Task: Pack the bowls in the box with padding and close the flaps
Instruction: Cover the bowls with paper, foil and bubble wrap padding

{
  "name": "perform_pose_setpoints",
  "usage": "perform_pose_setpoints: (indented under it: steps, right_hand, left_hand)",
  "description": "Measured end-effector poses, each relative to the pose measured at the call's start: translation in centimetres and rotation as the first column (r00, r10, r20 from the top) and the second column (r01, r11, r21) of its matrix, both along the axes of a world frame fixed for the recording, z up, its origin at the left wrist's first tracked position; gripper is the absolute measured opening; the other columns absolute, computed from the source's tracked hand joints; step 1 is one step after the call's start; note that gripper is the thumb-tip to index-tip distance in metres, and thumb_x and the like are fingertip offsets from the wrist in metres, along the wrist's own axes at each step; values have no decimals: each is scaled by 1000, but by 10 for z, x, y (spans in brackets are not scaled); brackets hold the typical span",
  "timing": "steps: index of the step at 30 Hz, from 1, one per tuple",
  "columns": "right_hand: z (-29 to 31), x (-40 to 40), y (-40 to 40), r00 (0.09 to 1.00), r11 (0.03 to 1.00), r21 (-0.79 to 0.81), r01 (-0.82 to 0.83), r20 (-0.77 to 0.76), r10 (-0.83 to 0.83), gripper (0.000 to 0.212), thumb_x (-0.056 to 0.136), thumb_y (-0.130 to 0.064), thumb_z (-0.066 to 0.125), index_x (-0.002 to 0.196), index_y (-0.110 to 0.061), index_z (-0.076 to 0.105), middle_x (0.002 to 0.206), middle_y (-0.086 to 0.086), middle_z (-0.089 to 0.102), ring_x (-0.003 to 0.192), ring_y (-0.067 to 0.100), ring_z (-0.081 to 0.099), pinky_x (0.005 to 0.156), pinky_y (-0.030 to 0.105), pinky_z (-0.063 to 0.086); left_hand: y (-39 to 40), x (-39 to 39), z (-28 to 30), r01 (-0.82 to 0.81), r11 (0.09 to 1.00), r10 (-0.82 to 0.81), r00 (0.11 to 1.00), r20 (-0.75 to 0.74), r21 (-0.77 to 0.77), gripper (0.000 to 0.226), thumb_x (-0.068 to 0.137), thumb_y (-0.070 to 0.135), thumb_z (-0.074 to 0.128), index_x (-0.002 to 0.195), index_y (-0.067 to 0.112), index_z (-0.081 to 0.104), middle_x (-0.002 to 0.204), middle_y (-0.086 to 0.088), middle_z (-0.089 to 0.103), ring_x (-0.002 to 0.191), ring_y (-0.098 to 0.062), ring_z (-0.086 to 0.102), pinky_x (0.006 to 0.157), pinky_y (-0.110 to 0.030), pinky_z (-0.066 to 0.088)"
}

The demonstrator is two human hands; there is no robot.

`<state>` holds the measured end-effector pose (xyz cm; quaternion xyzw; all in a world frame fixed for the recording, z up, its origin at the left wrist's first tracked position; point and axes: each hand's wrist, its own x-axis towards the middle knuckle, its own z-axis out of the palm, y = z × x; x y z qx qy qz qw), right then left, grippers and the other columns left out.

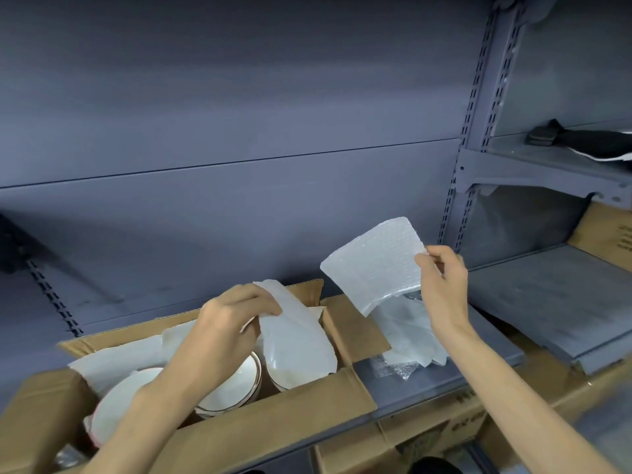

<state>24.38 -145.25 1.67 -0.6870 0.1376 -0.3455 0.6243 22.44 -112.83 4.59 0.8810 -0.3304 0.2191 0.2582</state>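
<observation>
An open cardboard box (294, 401) rests on a grey metal shelf, its flaps spread outward. Inside lie white bowls with dark rims (232, 395), one large bowl (119, 405) at the left, with white foam sheets between them. My left hand (225, 323) is over the box, pinching a white foam sheet (297, 340) that drapes over the right-hand bowls. My right hand (441, 285) is raised to the right of the box, gripping a sheet of bubble wrap (372, 265) by its right edge.
A pile of further padding sheets (407, 336) lies on the shelf (444, 378) right of the box. More cardboard boxes (427, 436) stand below the shelf and at the far right (608, 234). A dark object (588, 138) sits on an upper right shelf.
</observation>
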Motion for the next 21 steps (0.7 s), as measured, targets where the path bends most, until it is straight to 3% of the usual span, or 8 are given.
perform_pose_setpoints:
  steps: [2, 6, 11, 15, 21]
  right_hand:
    - [-1, 0, 4, 1000, 1000, 18, -7, 4, 6, 8, 96, -20, 59, 99, -24, 66, 107, -9, 52, 88, -3, 54, 73, 12, 39]
    - [-2, -4, 10, 1000, 1000, 22, -18, 20, 18, 9, 97, -17, 59, 96, -24, 65, 106, -9, 54, 92, 7, 54, 78, 20, 40]
    - [-4, -13, 0, 1000, 1000, 14, -15, 9, 15, 10, 97, -19, 59, 102, -24, 66, 111, -3, 55, 97, 7, 55, 78, 21, 40]
    - [-4, -19, -10, 1000, 1000, 15, 0, 9, 0, 10, 97, -19, 59, 101, -25, 66, 113, 0, 56, 98, 7, 55, 78, 21, 40]
    - [-7, -20, -8, 1000, 999, 37, -6, 2, 6, 10, 96, -18, 59, 100, -25, 66, 115, 4, 58, 98, 12, 56, 80, 23, 42]
  left_hand:
    - [-4, -1, -1, 19, 999, -19, 1000, -13, 28, 55, 61, -31, 60, 91, 11, 79, 100, 8, 71, 91, -11, 63, 80, -18, 47]
    - [-17, 4, -3, 49, 988, -52, 998, 18, 146, 50, 57, -31, 62, 87, 6, 78, 96, -3, 73, 83, -26, 68, 66, -34, 57]
    - [-22, 14, 1, 74, 953, -110, 988, 108, 295, 52, 45, -32, 64, 80, 3, 75, 87, -7, 73, 73, -31, 65, 57, -34, 56]
    - [-12, 16, -3, 74, 952, -108, 989, 98, 297, 50, 48, -29, 70, 83, 7, 76, 88, -3, 72, 75, -29, 65, 57, -34, 56]
    - [-19, 4, -25, 139, 974, -144, 989, 19, 177, 50, 61, -28, 63, 90, 10, 77, 95, 0, 73, 87, -21, 68, 76, -29, 52]
